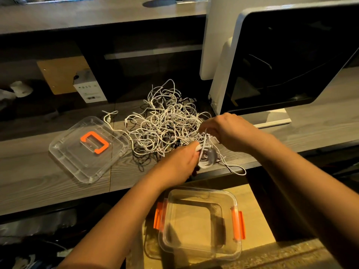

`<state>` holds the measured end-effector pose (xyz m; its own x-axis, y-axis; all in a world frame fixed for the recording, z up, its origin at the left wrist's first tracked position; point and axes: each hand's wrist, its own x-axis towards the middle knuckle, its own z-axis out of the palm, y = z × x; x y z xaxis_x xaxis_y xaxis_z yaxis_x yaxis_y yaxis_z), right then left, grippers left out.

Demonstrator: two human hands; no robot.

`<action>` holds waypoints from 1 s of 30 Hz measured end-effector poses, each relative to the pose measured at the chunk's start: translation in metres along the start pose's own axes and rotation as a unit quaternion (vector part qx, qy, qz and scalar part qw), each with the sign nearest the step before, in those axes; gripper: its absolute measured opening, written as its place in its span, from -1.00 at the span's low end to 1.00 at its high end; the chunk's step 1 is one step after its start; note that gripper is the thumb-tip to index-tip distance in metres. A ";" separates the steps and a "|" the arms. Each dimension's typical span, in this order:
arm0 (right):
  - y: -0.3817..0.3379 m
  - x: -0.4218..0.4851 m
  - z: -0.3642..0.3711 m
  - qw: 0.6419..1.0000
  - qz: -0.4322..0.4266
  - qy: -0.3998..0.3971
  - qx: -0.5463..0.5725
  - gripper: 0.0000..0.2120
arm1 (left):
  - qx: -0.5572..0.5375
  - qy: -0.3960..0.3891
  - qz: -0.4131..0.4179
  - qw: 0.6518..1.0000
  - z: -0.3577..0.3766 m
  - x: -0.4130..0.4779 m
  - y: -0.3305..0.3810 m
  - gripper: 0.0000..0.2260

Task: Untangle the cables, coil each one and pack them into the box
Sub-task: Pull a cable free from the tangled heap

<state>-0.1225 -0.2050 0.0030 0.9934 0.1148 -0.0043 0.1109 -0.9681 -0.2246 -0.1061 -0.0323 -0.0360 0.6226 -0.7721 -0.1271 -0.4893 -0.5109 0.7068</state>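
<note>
Nearest, the open box [236, 202] sits below the surface [38, 181] edge, with nothing in it yet. Just above, the left hand [180, 162] grips a small white coil [207, 159], and the right hand [229, 131] pinches the strand [204, 140] feeding it (fingertips mostly hidden). It would be best to keep the loops even and draw slack gently from the tangle [165, 125] beyond, so knots don't tighten.

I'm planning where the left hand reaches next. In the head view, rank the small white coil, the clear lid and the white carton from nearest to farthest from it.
1. Small white coil: held in the left hand, at the desk's front edge.
2. Clear lid: on the desk, to the hand's left.
3. White carton: far back left, behind the lid.
</note>
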 end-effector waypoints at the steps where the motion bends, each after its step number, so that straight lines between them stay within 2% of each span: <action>1: 0.003 0.002 0.005 1.000 0.004 0.000 0.021 -0.71 | -0.063 0.001 0.014 0.998 -0.001 -0.001 0.002 -0.86; 2: 0.005 0.004 0.010 0.999 0.010 -0.001 0.043 -0.71 | -0.104 0.006 0.028 0.994 -0.002 -0.002 0.004 -0.85; 7: -0.003 0.003 0.038 0.985 0.006 -0.058 0.161 -0.82 | -0.172 0.048 0.067 0.982 0.001 0.002 0.006 -0.71; 10: -0.015 -0.005 0.054 0.974 0.067 -0.075 0.202 -0.82 | -0.288 0.179 0.014 0.941 -0.001 0.008 0.002 -0.83; 12: -0.022 -0.010 0.064 0.972 0.067 -0.091 0.204 -0.80 | -0.333 0.242 -0.039 0.910 0.001 0.011 0.002 -0.76; 15: -0.039 -0.017 0.070 0.976 0.043 -0.119 0.179 -0.79 | -0.287 0.325 -0.139 0.890 0.002 0.017 -0.002 -0.81; 17: -0.047 -0.022 0.069 0.982 0.034 -0.112 0.146 -0.81 | -0.184 0.357 -0.191 0.896 -0.005 0.020 -0.012 -0.86; 19: -0.051 -0.029 0.061 0.987 0.019 -0.076 0.138 -0.83 | -0.095 0.340 -0.208 0.912 -0.011 0.020 -0.021 -0.88; 21: -0.049 -0.033 0.047 0.983 0.015 -0.024 0.180 -0.88 | -0.040 0.308 -0.221 0.924 -0.009 0.020 -0.026 -0.85; 23: -0.048 -0.033 0.032 0.970 0.005 -0.028 0.243 -0.77 | -0.024 0.242 -0.234 0.941 -0.001 0.018 -0.030 -0.81; 25: -0.051 -0.031 0.022 0.921 0.001 -0.078 0.382 -0.79 | -0.061 0.174 -0.198 0.963 0.008 0.010 -0.027 -0.67; 26: -0.051 -0.029 0.020 0.871 0.010 -0.090 0.484 -0.76 | -0.094 0.161 -0.178 0.966 0.011 0.006 -0.024 -0.58; 27: -0.049 -0.027 0.018 0.799 0.031 -0.095 0.593 -0.72 | -0.138 0.167 -0.169 0.962 0.013 0.005 -0.020 -0.55; 28: -0.044 -0.026 0.017 0.723 0.050 -0.087 0.683 -0.68 | -0.170 0.172 -0.166 0.956 0.013 0.005 -0.017 -0.57; 29: -0.037 -0.025 0.016 0.667 0.061 -0.069 0.739 -0.67 | -0.185 0.170 -0.171 0.953 0.013 0.008 -0.014 -0.60; 30: -0.030 -0.025 0.014 0.643 0.060 -0.058 0.761 -0.69 | -0.179 0.161 -0.169 0.956 0.013 0.012 -0.010 -0.64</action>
<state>-0.1508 -0.1762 -0.0039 0.9734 0.1609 -0.1631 -0.2116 0.3581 -0.9094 -0.1015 -0.0405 -0.0536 0.8919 -0.4004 -0.2103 -0.0230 -0.5045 0.8631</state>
